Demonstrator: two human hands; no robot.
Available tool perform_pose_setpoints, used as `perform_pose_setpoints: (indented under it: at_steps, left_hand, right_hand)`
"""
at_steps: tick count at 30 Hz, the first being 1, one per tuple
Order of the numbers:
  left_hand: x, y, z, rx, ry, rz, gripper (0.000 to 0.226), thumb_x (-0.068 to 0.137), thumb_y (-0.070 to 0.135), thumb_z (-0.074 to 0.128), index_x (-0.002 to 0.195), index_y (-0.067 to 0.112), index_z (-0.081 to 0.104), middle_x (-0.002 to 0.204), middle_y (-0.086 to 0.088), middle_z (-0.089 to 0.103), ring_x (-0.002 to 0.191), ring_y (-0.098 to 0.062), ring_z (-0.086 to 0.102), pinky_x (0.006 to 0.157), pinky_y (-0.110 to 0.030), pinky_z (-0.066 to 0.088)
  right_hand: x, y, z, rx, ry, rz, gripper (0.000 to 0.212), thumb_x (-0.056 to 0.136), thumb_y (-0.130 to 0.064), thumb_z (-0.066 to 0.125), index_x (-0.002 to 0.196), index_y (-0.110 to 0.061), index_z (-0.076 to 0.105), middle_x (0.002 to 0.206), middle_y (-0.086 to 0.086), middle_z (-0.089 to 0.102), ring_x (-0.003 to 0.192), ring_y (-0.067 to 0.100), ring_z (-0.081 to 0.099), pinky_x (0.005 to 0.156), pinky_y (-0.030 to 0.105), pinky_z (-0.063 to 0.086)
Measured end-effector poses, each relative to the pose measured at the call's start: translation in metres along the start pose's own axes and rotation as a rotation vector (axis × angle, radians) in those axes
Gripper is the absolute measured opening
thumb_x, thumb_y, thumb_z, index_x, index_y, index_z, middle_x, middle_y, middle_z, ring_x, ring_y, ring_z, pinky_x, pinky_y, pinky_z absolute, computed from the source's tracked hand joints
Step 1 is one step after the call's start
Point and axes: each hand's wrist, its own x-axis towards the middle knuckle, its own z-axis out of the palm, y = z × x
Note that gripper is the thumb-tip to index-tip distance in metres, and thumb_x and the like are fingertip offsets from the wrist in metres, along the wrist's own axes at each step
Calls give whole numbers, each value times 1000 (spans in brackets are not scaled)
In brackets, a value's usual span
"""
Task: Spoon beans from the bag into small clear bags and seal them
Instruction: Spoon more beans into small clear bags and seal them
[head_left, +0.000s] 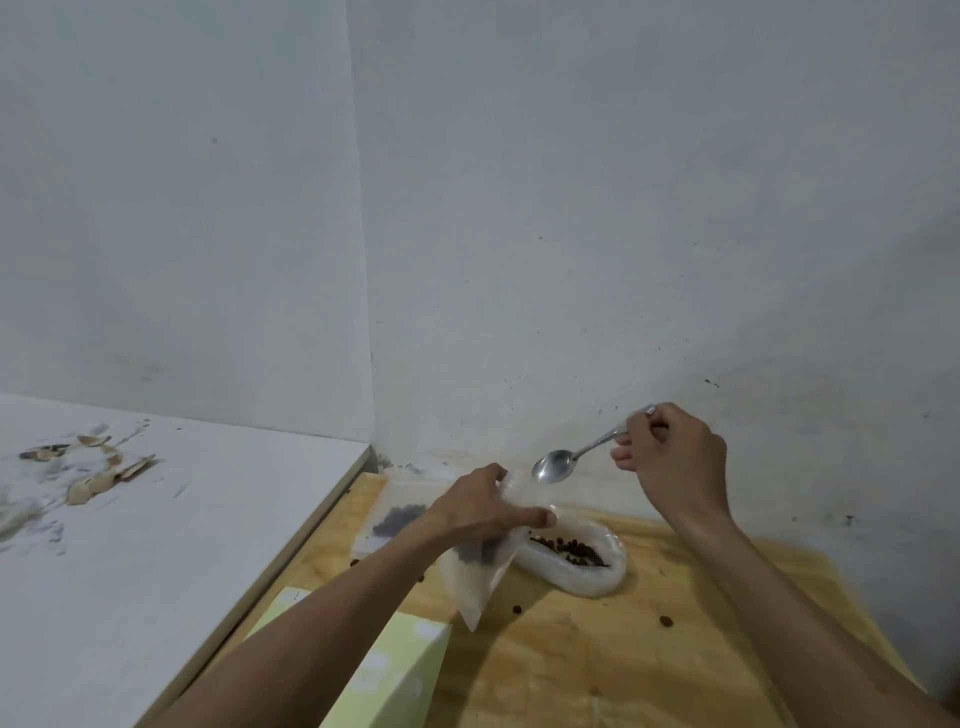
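The small clear bag (480, 571) is being pinched by the left hand (478, 512); the empty spoon (555, 465), gripped by the right hand (670, 457), is best dipped at five o'clock into the bean bag (576, 558), mouth kept wide.

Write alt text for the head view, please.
A right hand holds an empty spoon above a small clear bag gripped by the left hand. An open bag of beans lies on the wooden table.

Dim flat indoor light, soft shadows beneath the arms, slight blur, wide-angle bending at edges
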Motion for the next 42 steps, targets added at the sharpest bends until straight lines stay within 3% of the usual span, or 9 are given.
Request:
perform_pose_setpoints:
  at_steps: [8,15,19,21,24,29,34,39,42]
  left_hand:
    - [4,-6,-3,-185,126,-58,103,63,75,76,140,13,48,137,-5,58,120,-25,57,100,-41,49]
    - [0,3,0,-208,133,-43,99,63,76,75,134,13,50,129,-4,60,112,-22,59,91,-38,50]
    - [1,10,1,-230,128,-47,100,65,75,76,138,14,47,132,1,57,112,-19,56,90,-36,48]
    - [1,13,1,-267,130,-57,98,67,73,77,137,13,46,128,4,56,108,-18,56,86,-34,47]
    - [1,20,0,-357,130,-72,94,66,73,78,134,15,48,115,6,59,102,-13,58,84,-33,47]
    - [2,38,-1,-512,121,-85,85,69,67,79,128,15,48,118,6,55,104,-13,55,82,-31,44]
    - [1,44,-17,-620,157,-44,103,68,76,74,140,6,48,140,-9,54,126,-25,54,90,-32,44]
    - [-4,29,-40,-733,268,108,30,97,34,66,105,6,74,93,-5,73,80,-18,69,69,-27,57]
    - [-8,25,-47,-747,308,146,23,97,21,68,96,0,75,84,-6,73,70,-16,67,64,-25,56]
  right_hand:
    - [-17,42,-10,-124,-21,50,23,103,-18,54,88,-7,68,73,0,74,57,1,71,65,31,62]
    - [-34,85,-8,-21,-26,501,28,97,-15,61,79,1,76,69,12,76,64,27,75,74,45,65]
    - [-37,89,-15,-352,-130,494,38,94,-30,62,74,0,73,71,13,75,65,33,70,68,38,59]
    - [-36,83,-17,-553,-144,445,37,95,-38,62,101,-3,71,97,16,73,80,34,65,68,34,48]
    - [-35,68,-16,-543,-176,278,66,93,-45,65,146,-10,49,143,11,56,125,30,56,93,39,47]
    - [-39,25,9,-109,-541,174,50,84,-54,74,125,-26,67,117,-12,69,102,-3,64,79,17,49]
    - [-34,15,36,-79,-436,181,22,91,-22,70,112,-15,71,97,-1,75,88,15,73,82,38,62]
    - [-22,12,30,162,-488,352,18,94,-2,63,109,-5,72,96,12,77,80,21,73,70,29,63]
    - [-18,11,29,140,-513,302,26,89,-18,75,115,-13,71,102,6,76,91,17,73,84,32,61]
